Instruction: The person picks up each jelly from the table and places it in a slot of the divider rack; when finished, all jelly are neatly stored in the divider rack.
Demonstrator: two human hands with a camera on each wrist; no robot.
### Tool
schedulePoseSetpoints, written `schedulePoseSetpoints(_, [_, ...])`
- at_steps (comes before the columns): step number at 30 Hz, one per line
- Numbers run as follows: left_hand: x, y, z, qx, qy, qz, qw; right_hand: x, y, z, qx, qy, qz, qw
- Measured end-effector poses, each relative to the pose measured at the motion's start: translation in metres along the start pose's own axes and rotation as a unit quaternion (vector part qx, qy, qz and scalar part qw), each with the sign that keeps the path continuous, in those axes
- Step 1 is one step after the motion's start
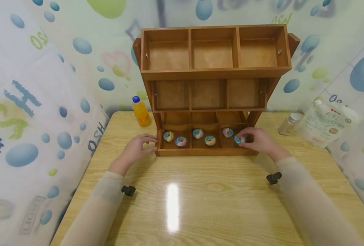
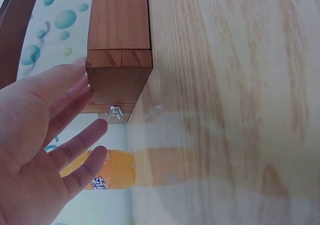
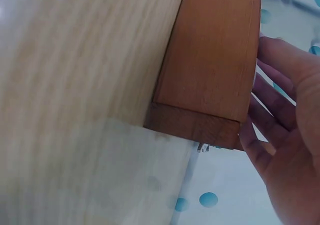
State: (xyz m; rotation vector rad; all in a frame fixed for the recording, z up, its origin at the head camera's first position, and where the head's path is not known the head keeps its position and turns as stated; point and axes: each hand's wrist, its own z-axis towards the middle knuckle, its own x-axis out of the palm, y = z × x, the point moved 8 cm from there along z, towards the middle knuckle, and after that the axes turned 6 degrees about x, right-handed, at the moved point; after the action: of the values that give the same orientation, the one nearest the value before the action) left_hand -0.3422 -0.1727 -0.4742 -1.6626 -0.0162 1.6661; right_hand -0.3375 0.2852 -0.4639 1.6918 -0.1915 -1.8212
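A three-tier brown wooden rack [image 1: 206,152] stands on the table, each tier split into three compartments. Small round cups with colourful printed lids sit in its bottom tier, two per compartment, among them a yellow-lidded cup [image 1: 210,140] in the middle. My right hand [image 1: 258,139] reaches over the tier's right end and pinches a blue-edged cup [image 1: 239,139] there; in the right wrist view the rack's wall hides that cup. At the opposite end, my left hand [image 1: 137,149] has its fingers loosely extended, fingertips right at the rack's side wall [image 2: 120,82], holding nothing.
An orange drink bottle [image 1: 141,112] with a blue cap stands left of the rack. To the right are a white-lidded jar [image 1: 290,124] and a white printed pouch [image 1: 326,123]. Patterned sheets [image 1: 86,85] surround the wood-grain table [image 1: 212,201].
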Motion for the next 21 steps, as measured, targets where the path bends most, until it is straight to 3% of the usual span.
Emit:
schedulePoseSetpoints(10, [0.001,-0.002,0.001,0.004,0.002,0.007,1.0000,0.003,-0.005,0.011,0.037,0.068,-0.040,0.9962])
schedulePoseSetpoints(21, [0.000,-0.001,0.000,0.004,-0.003,-0.002,1.0000,0.003,-0.008,0.014,0.032,0.093,-0.060,0.9934])
